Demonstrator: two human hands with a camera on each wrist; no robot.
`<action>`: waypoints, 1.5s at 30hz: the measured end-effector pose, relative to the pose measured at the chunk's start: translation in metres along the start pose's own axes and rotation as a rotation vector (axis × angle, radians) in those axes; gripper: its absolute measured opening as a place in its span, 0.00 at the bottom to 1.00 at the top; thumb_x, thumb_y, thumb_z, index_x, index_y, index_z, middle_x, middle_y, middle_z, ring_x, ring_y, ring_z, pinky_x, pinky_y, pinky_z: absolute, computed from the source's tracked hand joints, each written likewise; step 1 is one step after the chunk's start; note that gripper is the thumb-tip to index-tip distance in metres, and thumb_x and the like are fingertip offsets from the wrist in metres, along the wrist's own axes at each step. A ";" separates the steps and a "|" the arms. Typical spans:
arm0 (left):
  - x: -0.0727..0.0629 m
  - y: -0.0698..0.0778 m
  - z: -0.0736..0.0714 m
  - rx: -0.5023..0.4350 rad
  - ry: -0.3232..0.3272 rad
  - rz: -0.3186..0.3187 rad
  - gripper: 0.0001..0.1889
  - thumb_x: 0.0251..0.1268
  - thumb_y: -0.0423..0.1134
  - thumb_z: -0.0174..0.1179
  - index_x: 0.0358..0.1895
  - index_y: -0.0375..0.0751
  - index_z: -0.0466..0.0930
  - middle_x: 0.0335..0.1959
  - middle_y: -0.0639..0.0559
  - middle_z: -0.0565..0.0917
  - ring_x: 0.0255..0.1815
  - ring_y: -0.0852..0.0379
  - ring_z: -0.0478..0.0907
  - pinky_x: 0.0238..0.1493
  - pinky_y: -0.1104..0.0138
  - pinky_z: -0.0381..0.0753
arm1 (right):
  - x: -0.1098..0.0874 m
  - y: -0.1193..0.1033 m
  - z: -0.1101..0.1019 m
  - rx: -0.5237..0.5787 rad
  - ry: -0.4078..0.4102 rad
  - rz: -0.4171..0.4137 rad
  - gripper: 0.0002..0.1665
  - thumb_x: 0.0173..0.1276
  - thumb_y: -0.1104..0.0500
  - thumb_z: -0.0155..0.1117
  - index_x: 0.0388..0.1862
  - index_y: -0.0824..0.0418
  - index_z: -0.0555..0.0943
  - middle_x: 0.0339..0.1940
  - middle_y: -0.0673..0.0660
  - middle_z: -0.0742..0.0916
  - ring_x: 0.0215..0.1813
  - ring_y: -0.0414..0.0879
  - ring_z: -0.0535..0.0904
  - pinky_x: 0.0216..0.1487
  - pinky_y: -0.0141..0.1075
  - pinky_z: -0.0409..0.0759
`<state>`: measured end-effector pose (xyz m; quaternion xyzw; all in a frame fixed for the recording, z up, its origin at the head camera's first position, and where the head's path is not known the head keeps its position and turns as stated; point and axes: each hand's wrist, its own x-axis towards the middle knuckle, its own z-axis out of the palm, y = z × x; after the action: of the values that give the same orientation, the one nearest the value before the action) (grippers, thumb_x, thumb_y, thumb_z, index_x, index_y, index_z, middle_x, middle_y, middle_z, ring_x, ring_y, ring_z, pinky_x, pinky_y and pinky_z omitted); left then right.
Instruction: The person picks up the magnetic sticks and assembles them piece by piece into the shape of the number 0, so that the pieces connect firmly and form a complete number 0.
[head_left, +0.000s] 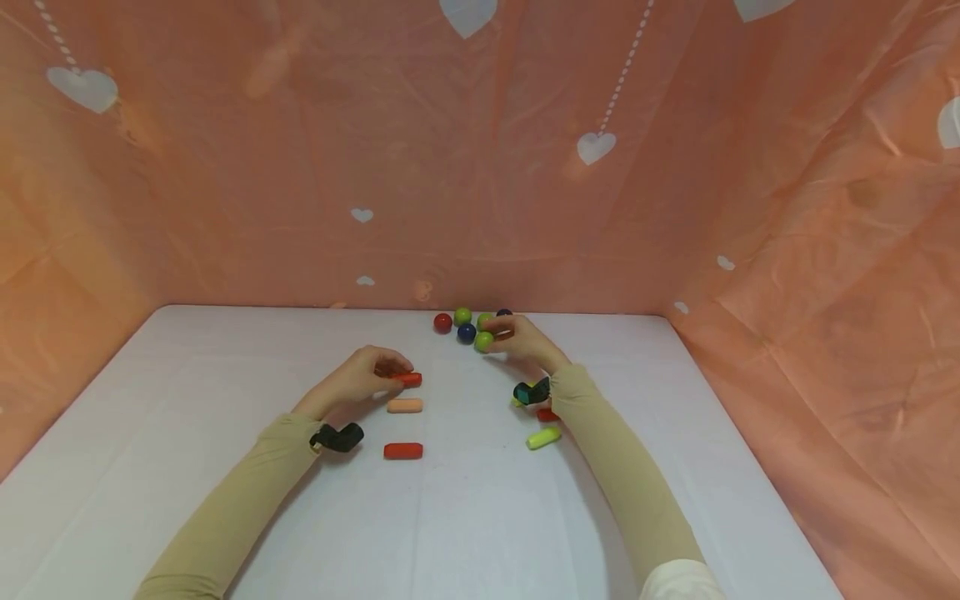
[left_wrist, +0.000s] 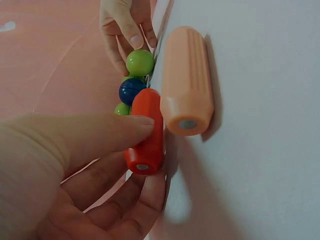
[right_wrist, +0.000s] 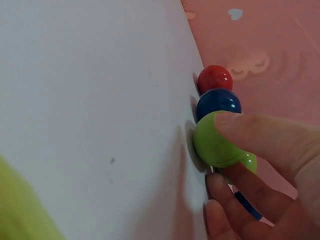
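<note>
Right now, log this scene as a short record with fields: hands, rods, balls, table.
Left hand: pinches a red rod
Right hand: pinches a green ball
Rods at left: peach rod, then second red rod nearer the person
Rods at right: two yellow rods; third red rod, partly hidden
Other balls: red ball, two green balls, two blue balls
Table: white

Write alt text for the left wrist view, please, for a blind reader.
A left hand pinches a red cylinder beside a peach cylinder lying on a white table. Beyond, the right hand grips a green ball near a blue ball.
</note>
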<state>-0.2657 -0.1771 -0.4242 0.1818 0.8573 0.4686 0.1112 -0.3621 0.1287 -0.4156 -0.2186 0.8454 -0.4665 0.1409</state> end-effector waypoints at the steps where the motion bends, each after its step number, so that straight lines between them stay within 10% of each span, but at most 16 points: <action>1: 0.000 0.000 0.000 -0.006 0.002 -0.003 0.13 0.61 0.30 0.63 0.49 0.39 0.82 0.44 0.50 0.82 0.48 0.49 0.75 0.52 0.58 0.76 | 0.000 0.000 0.001 -0.007 0.004 0.000 0.26 0.61 0.68 0.68 0.59 0.67 0.76 0.56 0.63 0.80 0.56 0.57 0.77 0.57 0.41 0.75; 23: 0.007 0.018 -0.002 -0.279 -0.004 -0.134 0.15 0.60 0.42 0.67 0.51 0.48 0.82 0.52 0.48 0.80 0.56 0.48 0.70 0.57 0.52 0.71 | -0.027 -0.006 -0.001 0.069 0.019 0.029 0.22 0.63 0.59 0.68 0.55 0.63 0.77 0.53 0.59 0.80 0.50 0.52 0.80 0.47 0.40 0.81; 33: 0.013 0.029 0.017 -0.718 -0.105 -0.237 0.19 0.65 0.39 0.63 0.57 0.37 0.75 0.60 0.41 0.71 0.63 0.42 0.66 0.53 0.48 0.77 | -0.044 -0.008 0.005 0.122 -0.058 0.011 0.22 0.65 0.62 0.66 0.57 0.64 0.76 0.54 0.59 0.79 0.50 0.52 0.81 0.50 0.40 0.80; 45: 0.042 0.022 0.030 -0.419 -0.051 -0.157 0.12 0.63 0.37 0.64 0.49 0.44 0.84 0.51 0.48 0.80 0.55 0.48 0.72 0.57 0.57 0.70 | -0.052 -0.002 0.007 0.106 -0.088 0.005 0.22 0.65 0.63 0.65 0.58 0.65 0.76 0.56 0.60 0.79 0.52 0.52 0.80 0.49 0.41 0.80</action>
<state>-0.2883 -0.1258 -0.4225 0.0992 0.7497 0.6216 0.2042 -0.3134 0.1487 -0.4163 -0.2290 0.8130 -0.5003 0.1905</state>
